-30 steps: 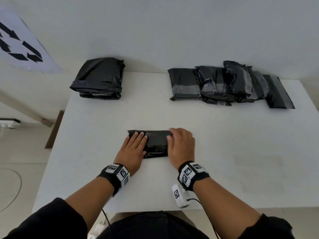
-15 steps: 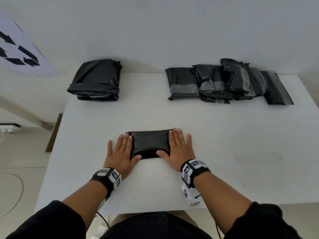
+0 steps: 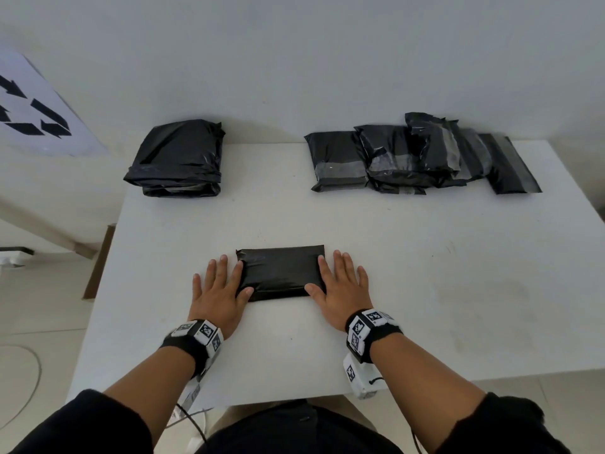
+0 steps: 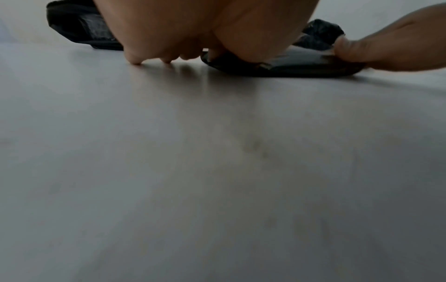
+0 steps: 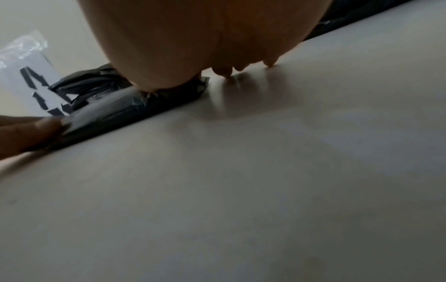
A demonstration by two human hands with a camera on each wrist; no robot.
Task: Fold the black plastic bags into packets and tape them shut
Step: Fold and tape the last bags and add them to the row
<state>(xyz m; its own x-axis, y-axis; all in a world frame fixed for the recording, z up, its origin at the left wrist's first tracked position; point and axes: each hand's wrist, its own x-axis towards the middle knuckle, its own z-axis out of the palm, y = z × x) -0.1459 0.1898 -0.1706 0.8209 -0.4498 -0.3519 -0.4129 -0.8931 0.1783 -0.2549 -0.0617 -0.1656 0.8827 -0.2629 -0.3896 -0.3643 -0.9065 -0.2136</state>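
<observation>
A flat folded black packet (image 3: 281, 272) lies on the white table (image 3: 425, 290) in front of me. My left hand (image 3: 218, 290) lies flat at its left end, forefinger and thumb on the plastic, the other fingers spread on the table. My right hand (image 3: 340, 285) lies flat at the right end in the same way. In the left wrist view the packet (image 4: 289, 64) sits under the left hand (image 4: 205, 34), and the right hand's thumb (image 4: 362, 49) presses its far end. The right wrist view shows the packet (image 5: 125, 108) under the right hand (image 5: 205, 38).
A stack of black bags (image 3: 178, 158) sits at the table's back left. Several taped black packets (image 3: 422, 155) lie overlapping at the back right. A white sheet with black arrows (image 3: 32, 116) leans on the wall at left. Floor lies beyond the table's left edge.
Both hands have slid outward from the middle of the packet to its two ends, with fingers spreading flat. The packet now lies flatter and fully uncovered in its middle.
</observation>
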